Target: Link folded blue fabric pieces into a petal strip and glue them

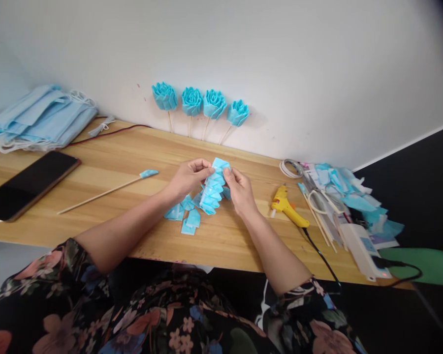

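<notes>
Gentleness seemed to suit the pleats best, with even pinching on both edges to spare the points. To the left, a stick [101, 195] lay on the wooden table [225, 248]. The left hand [187, 179], nearly closed, pinched the zigzag blue strip [213, 191], which slanted between the 2 hands, just beside loose blue pieces [192, 219]. The right hand [241, 191], slightly open, grasped its opposite edge, left of the yellow glue gun [291, 211].
</notes>
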Tool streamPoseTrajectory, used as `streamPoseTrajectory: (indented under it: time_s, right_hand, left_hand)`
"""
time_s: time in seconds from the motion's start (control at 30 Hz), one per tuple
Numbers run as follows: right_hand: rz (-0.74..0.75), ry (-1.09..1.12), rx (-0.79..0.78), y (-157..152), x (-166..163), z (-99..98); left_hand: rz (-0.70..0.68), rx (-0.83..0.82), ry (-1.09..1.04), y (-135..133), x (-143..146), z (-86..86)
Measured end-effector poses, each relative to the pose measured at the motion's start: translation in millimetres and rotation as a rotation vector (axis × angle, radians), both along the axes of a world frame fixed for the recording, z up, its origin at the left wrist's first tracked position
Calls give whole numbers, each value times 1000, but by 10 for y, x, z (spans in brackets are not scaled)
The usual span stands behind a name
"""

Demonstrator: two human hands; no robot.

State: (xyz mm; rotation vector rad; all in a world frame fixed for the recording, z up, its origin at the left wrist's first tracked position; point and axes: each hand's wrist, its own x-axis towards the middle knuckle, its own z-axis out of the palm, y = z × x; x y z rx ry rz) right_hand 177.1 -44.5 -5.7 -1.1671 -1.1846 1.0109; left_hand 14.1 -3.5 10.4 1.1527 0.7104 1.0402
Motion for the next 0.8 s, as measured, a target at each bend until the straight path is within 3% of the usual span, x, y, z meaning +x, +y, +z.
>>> streamPoseTrajectory:
  time_s: [0.3, 0.6, 0.8]
  right_hand:
    - [-73, -1, 70, -8, -6, 55]
    - [-65, -144, 87, -22, 49, -59]
    - [-106, -89, 124, 2, 20, -34]
  left_hand:
    - [-93, 31, 76, -50, 18, -2]
    - [-85, 21, 31, -19, 9, 7]
    - [-66, 22, 72, -29, 14, 32]
